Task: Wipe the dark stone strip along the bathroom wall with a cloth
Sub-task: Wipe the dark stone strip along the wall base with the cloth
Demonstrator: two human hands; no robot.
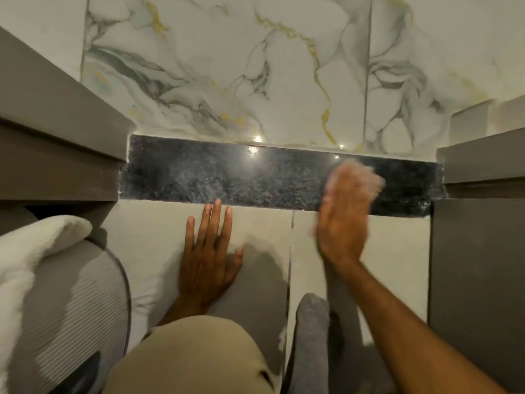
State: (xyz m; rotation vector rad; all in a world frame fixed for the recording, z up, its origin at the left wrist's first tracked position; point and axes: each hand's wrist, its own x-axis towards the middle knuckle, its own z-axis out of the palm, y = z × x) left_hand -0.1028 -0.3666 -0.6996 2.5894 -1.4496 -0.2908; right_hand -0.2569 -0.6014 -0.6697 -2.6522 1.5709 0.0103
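Observation:
A dark speckled stone strip (227, 177) runs across the wall between white marbled tiles above and plain pale tiles below. My right hand (343, 220) is blurred and pressed over the strip's right part, with a pinkish cloth (366, 173) under its fingers; most of the cloth is hidden. My left hand (208, 257) lies flat with fingers spread on the pale tile just below the strip, holding nothing.
Grey cabinet blocks flank the strip at the left (56, 155) and right (477, 223). A white towel (31, 257) lies on a ribbed grey object (76, 314) at lower left. My bent knee in beige trousers (193, 356) and a grey sock (312, 331) sit below.

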